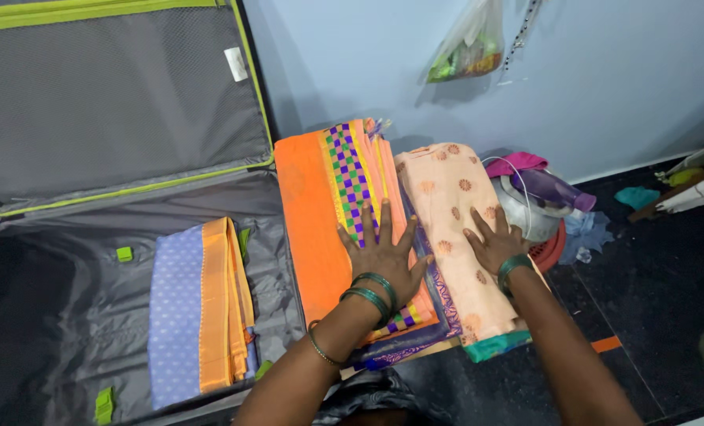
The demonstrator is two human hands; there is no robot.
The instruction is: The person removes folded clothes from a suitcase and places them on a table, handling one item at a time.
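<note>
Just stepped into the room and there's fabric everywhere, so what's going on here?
A person is leaning over stacks of folded cloth beside an open suitcase. The left hand lies flat on the orange folded cloth with its checked border, and the right hand lies flat on the peach patterned cloth next to it. A blue and orange folded cloth already lies inside the suitcase. A heap of other items sits against the wall.

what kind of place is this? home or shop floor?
Most likely a room in a home, worked at floor level. An open grey suitcase lies on the dark tiled floor, folded fabrics are stacked beside it, and a plastic bag hangs on the plain blue wall.
</note>
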